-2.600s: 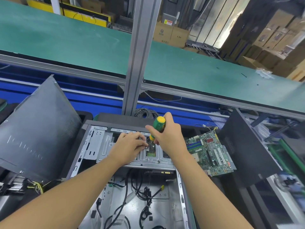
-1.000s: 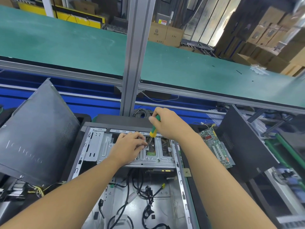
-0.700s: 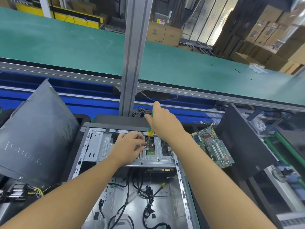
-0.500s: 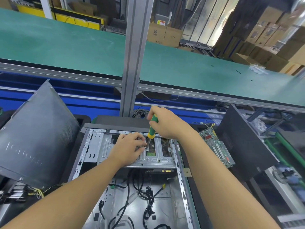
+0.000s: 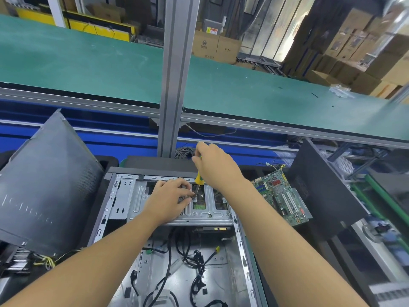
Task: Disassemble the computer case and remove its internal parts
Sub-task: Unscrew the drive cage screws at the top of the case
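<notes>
The open computer case [image 5: 240,251] lay on its side at near centre, with loose cables [image 5: 194,260] on its floor. Your right hand [image 5: 218,167] gripped the green-and-yellow screwdriver [image 5: 198,179], tip down on the metal drive cage [image 5: 208,214] at the case's far end. Your left hand [image 5: 170,199] rested on that cage, fingers curled beside the tip; whether they pinched anything could not be told. A motherboard [image 5: 281,198] lay just right of the case, and a dark side panel [image 5: 44,185] leaned at left.
</notes>
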### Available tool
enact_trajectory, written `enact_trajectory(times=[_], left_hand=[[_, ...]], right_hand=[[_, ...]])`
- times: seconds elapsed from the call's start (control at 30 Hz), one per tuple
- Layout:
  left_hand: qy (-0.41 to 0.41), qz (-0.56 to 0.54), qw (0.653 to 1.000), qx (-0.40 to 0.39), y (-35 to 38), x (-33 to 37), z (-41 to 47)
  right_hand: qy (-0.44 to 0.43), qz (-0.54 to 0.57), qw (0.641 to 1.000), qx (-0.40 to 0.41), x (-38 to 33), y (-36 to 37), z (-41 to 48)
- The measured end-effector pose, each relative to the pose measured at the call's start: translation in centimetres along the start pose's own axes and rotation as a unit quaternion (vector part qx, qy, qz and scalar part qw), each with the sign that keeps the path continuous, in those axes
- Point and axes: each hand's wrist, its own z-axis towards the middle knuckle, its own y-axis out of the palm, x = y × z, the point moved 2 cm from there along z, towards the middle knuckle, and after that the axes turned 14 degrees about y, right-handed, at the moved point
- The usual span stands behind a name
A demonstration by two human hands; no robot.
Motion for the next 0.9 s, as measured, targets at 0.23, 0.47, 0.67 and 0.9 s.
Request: enact_trajectory(times=[0.23, 0.47, 0.67, 0.9], left_hand=[[-0.001, 0.001, 1.000, -0.002, 0.0, 0.0, 0.1], [-0.002, -0.003, 1.000, 0.002, 0.1, -0.1, 0.1], [0.001, 0.000, 1.000, 0.006, 0.1, -0.1, 0.0], [0.004, 0.001, 1.000, 0.005, 0.1, -0.2, 0.1]], right_hand=[[0.008, 0.106, 0.988, -0.116, 0.3, -0.8, -0.1], [0.018, 0.064, 0.994, -0.089, 0.2, -0.6, -0.2], [0.012, 0.053, 0.998, -0.039, -0.1, -0.1, -0.2], [0.018, 0.085, 0.994, -0.069, 0.9, -1.3, -0.1]])
